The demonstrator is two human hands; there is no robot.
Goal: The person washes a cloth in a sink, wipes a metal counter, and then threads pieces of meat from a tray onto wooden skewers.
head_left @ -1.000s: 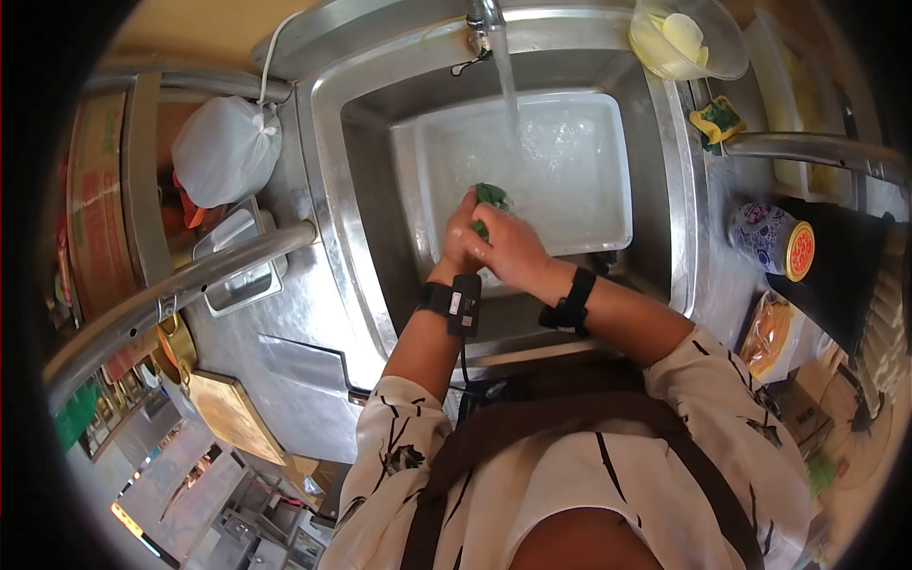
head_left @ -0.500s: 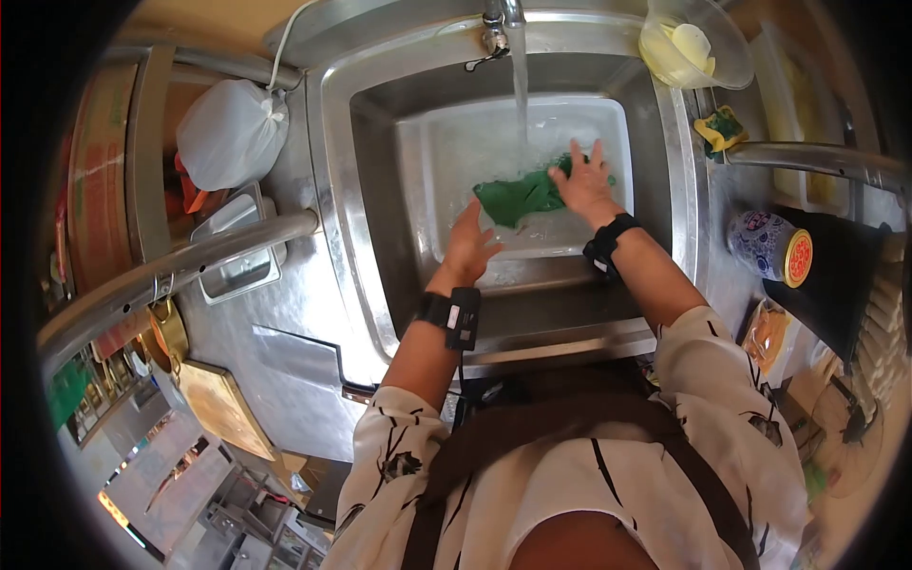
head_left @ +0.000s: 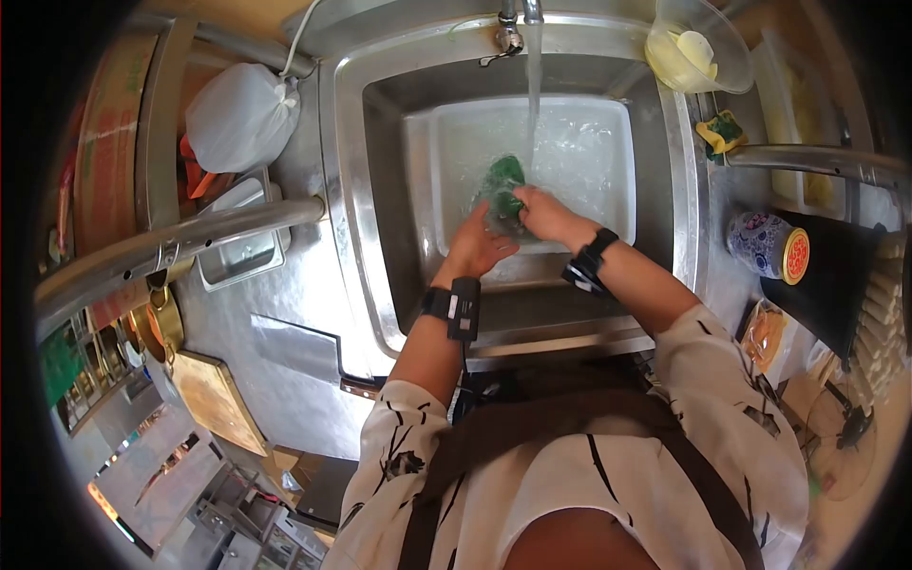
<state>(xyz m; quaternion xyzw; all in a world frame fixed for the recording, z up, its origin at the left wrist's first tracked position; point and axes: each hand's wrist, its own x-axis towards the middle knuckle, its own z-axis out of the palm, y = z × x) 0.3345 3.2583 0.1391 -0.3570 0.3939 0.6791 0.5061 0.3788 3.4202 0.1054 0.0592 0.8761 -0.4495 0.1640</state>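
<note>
A limp green piece (head_left: 506,177), cloth-like or leafy, lies bunched in the water of a white plastic tub (head_left: 627,180). I cannot make out which it is. My right hand (head_left: 553,218) is closed on its near right edge, the fingers pinched together. At its lower left is my left hand (head_left: 478,244), with the thumb stretched apart from the fingers and the fingertips close to the piece. From the faucet (head_left: 510,38) a stream of water (head_left: 534,90) runs into the tub, just beyond the green piece.
The tub sits in a steel sink (head_left: 389,190). A clear bowl (head_left: 731,57) and a yellow-green sponge (head_left: 722,131) are at right, near a patterned jar (head_left: 765,245). Left are a white bag (head_left: 242,119), a steel pan (head_left: 242,252), a cleaver (head_left: 299,350) and a cutting board (head_left: 217,399).
The green piece has gone from spread out to bunched, farther left. My right hand has moved left and closed on it. My left hand has shifted slightly.
</note>
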